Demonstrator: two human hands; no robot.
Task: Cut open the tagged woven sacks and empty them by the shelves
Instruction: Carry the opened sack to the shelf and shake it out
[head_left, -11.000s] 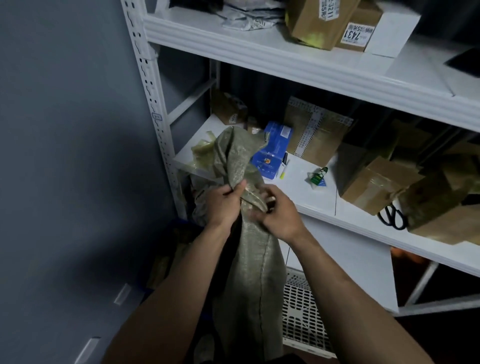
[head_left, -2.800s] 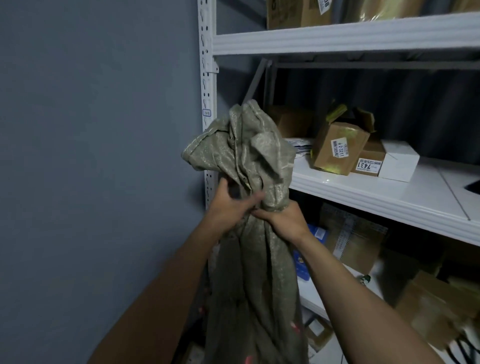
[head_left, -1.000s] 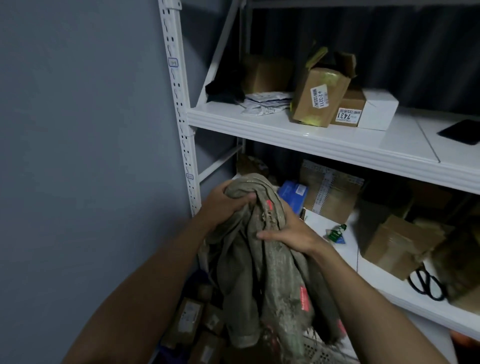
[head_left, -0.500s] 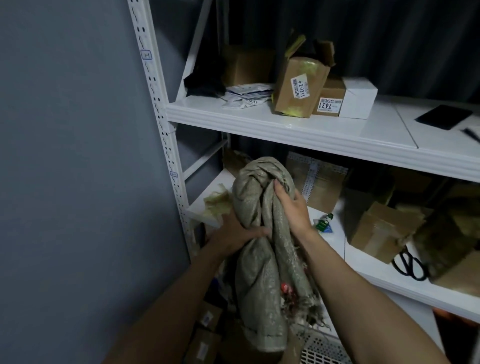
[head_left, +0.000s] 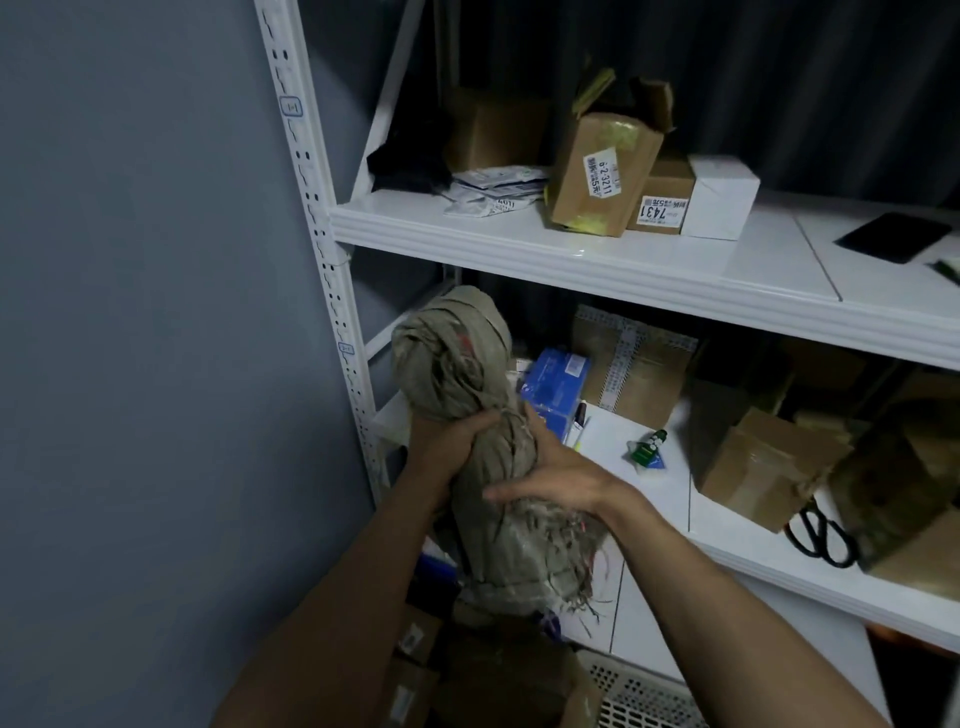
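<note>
A grey-green woven sack (head_left: 457, 364), limp and bunched into a thick roll, stands upright in front of the white shelf unit's left post. My left hand (head_left: 447, 441) grips the roll around its middle from the left. My right hand (head_left: 550, 473) wraps it from the right, thumb across the front. Frayed threads hang from the sack's lower end. Black scissors (head_left: 821, 535) lie on the lower shelf (head_left: 649, 499) at the right.
The upper shelf (head_left: 597, 260) carries cardboard boxes (head_left: 597, 171), a white box and mail bags. The lower shelf holds a blue box (head_left: 556, 384), more cardboard boxes and a small green bottle (head_left: 647, 449). Small parcels (head_left: 415, 639) and a white crate lie on the floor below. A grey wall is left.
The sack went from hanging long to being gathered and rolled into a compact bundle. Both hands have shifted down its length and squeezed it tighter.
</note>
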